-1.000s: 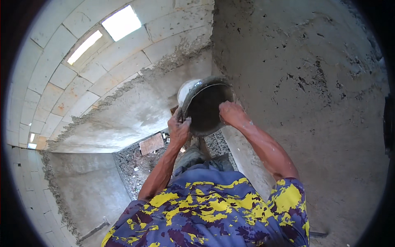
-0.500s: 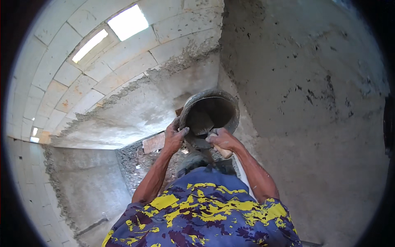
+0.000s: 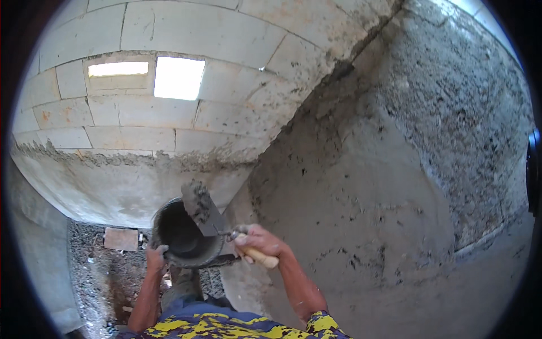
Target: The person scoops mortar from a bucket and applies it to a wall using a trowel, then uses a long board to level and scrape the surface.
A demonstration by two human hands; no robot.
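Head: left hand [image 3: 155,259] pinches bucket [image 3: 195,261] at 8 o'clock; right hand [image 3: 263,242] clasps trowel [image 3: 213,225]; seemingly lifting mortar [image 3: 197,201]; next needs level wrist.

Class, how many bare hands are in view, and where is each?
2: the left hand at the near left rim of the bucket, the right hand around the handle of the trowel. No others show.

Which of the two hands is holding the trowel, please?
The right hand, wrapped around the wooden handle of the trowel; the left hand instead holds the bucket by its rim.
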